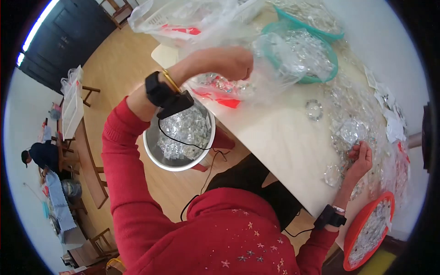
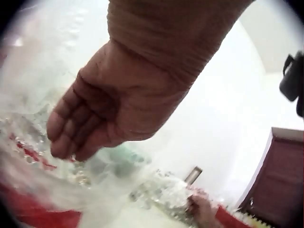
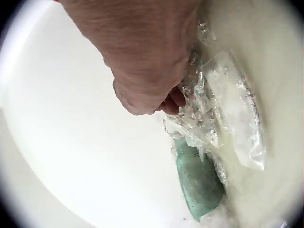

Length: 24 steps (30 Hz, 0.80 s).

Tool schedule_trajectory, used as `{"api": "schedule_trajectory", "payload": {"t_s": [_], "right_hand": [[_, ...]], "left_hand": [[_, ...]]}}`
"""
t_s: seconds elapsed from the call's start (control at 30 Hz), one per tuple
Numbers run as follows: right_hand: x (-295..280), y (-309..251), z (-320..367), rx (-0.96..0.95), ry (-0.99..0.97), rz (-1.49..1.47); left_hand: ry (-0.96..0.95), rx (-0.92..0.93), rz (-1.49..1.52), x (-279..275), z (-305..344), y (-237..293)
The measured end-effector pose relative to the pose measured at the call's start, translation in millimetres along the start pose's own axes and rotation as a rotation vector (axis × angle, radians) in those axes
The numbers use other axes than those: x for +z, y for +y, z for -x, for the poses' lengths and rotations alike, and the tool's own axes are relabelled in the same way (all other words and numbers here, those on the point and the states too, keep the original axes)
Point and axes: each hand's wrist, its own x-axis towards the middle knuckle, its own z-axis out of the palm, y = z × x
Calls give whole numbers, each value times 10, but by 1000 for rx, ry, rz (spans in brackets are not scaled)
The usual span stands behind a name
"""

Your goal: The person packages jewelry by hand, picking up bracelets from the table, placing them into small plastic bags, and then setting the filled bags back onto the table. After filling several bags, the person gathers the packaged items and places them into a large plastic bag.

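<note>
My left hand (image 1: 231, 64) is over a clear plastic bag (image 1: 275, 87) with red print at the table's edge. In the left wrist view its palm shows bare and its fingers (image 2: 71, 121) bend loosely, tips close over small shiny pieces (image 2: 28, 137). My right hand (image 1: 360, 158) is at the far right, among small clear packets (image 1: 350, 130) heaped on the table. In the right wrist view its bent fingers (image 3: 172, 102) pinch at crinkled clear packets (image 3: 197, 118); the thumb is hidden.
Green baskets (image 1: 332, 66) of packets stand at the back. A red basin (image 1: 390, 206) of packets sits at the right and a white-rimmed bucket (image 1: 153, 160) of packets beside the table (image 1: 270, 142). A ring of clear pieces (image 1: 314, 110) lies mid-table. Another person (image 1: 43, 156) is far left.
</note>
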Motion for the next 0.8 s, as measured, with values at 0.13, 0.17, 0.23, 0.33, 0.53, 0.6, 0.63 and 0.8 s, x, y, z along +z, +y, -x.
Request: {"api": "schedule_trajectory", "payload": {"t_s": [0.13,0.17,0.23,0.33,0.53,0.6,0.63,0.8], "right_hand": [[112,-163,176,-92,-4,155],[232,-229,232,-102,-18,161],[505,-407,476,-18,-238,136],[1337,-666,668,96,-528,48],[2545,-173,650,-221,-762,342],[2682,-240,683,-108,-722,300],[2749,-296,716,8,-673,250],[2930,-673,551,144,-578,44]], "left_hand": [[479,43,-338,475,-398,-718],[490,33,-327,492,-493,-812],[923,242,-256,562,-740,-887],[765,46,-196,697,-1086,-887],[747,198,171,590,-1224,-992],[795,251,192,624,-1269,-1096],[793,245,193,640,-1297,-1129],[765,125,-54,528,-1047,-950]]}}
